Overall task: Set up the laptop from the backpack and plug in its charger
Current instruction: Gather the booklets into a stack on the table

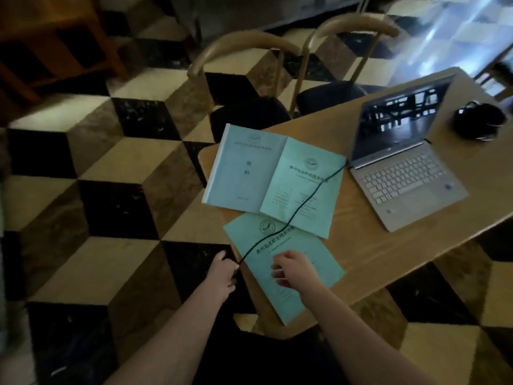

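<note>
Wooden table, open laptop, charger cable held at the table's near corner.

Item: wooden table (388, 245), running from lower centre to the right edge of the frame, on a floor (111, 168) of black, tan and cream cube-pattern tiles; two round-backed chairs (249, 79) at upper centre. On the table: silver laptop (402, 173), lid up, right of centre; three pale green booklets (277, 176) left of it; a dark round object (478, 120) at far right, not identifiable. Black charger cable (294, 212) runs from the laptop's left rear corner diagonally across the booklets to the left hand (223, 273), whose fingers are pinched closed on it just off the table edge. Right hand (291, 266) hovers over the nearest booklet, fingers loosely curled, apparently gripping nothing.
</note>
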